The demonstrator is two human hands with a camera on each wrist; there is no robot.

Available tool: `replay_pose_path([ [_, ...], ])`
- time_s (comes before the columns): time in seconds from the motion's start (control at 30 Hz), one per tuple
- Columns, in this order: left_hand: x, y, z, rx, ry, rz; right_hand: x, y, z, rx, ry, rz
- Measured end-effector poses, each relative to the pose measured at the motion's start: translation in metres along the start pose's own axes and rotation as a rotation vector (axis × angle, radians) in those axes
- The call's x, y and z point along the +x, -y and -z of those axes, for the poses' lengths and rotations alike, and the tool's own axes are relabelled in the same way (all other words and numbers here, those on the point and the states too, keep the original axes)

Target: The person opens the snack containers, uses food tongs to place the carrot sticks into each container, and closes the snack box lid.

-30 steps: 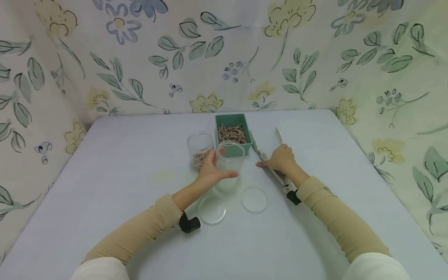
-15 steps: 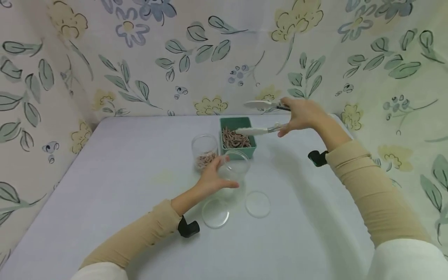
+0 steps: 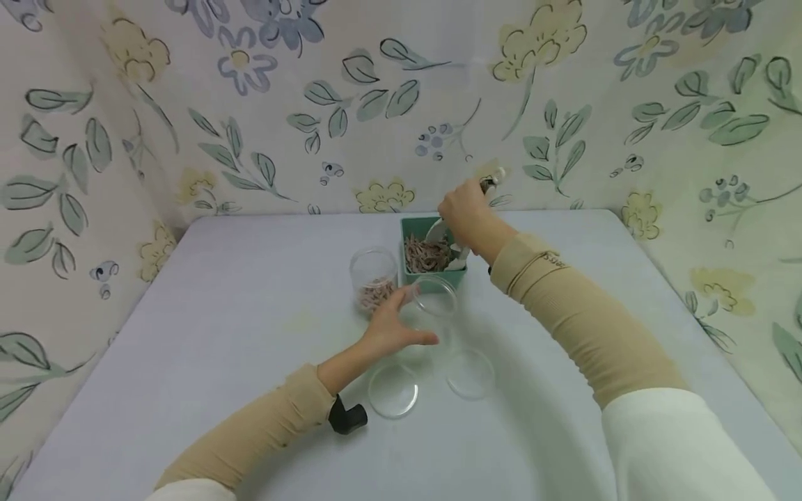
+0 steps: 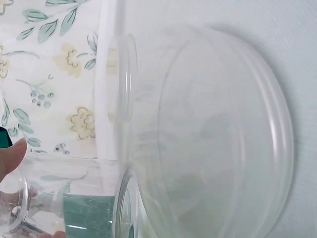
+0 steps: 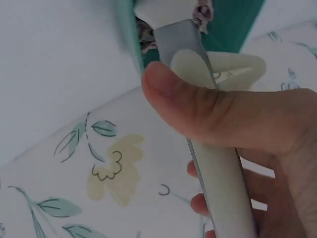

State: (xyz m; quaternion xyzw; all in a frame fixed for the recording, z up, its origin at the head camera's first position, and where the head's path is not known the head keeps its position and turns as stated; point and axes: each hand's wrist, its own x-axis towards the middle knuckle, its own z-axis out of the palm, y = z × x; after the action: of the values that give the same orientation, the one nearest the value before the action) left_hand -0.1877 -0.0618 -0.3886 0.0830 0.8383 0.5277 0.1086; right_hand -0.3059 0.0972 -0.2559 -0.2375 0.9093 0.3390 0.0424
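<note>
My left hand (image 3: 390, 328) grips an upright, clear plastic jar (image 3: 436, 313) from its left, thumb on the near side and fingers behind. In the left wrist view, the thumb (image 4: 10, 157) shows at the left edge beside the jar's clear wall (image 4: 74, 173). My right hand (image 3: 466, 217) holds tongs with white tips (image 3: 459, 260) that reach down into a green rectangular container (image 3: 413, 227). Thin brown strips (image 3: 425, 256) fill that container. In the right wrist view, the thumb presses on the pale handle of the tongs (image 5: 218, 183) and the other fingers wrap behind it.
Left of the held jar stands another clear jar (image 3: 372, 263), partly filled with similar brown pieces. Two clear round lids, a left one (image 3: 392, 391) and a right one (image 3: 470, 374), lie on the white table (image 3: 250, 292). A floral curtain (image 3: 376, 139) hangs behind the table.
My right hand has lifted the tongs off the table, swung them over the green container and lowered their tips into the brown strips. My left hand stays on the jar.
</note>
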Motion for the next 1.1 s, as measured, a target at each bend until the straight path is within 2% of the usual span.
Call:
replay_pose_path([
  [0.17,-0.004,0.000,0.001,-0.022,0.004,-0.025,0.008,-0.007,-0.017,0.143,0.039,-0.081],
  [0.37,-0.003,0.001,0.001,-0.019,0.003,-0.030,0.011,-0.022,-0.035,0.319,0.129,-0.034],
  [0.77,-0.004,0.004,-0.001,-0.044,-0.001,-0.006,0.015,-0.027,-0.053,0.348,0.070,0.020],
  [0.97,-0.002,0.004,0.001,-0.067,0.002,-0.028,0.017,-0.024,-0.042,0.358,0.079,0.018],
  [1.1,-0.001,0.006,0.002,-0.080,0.003,-0.039,0.018,-0.021,-0.039,0.402,0.098,0.012],
])
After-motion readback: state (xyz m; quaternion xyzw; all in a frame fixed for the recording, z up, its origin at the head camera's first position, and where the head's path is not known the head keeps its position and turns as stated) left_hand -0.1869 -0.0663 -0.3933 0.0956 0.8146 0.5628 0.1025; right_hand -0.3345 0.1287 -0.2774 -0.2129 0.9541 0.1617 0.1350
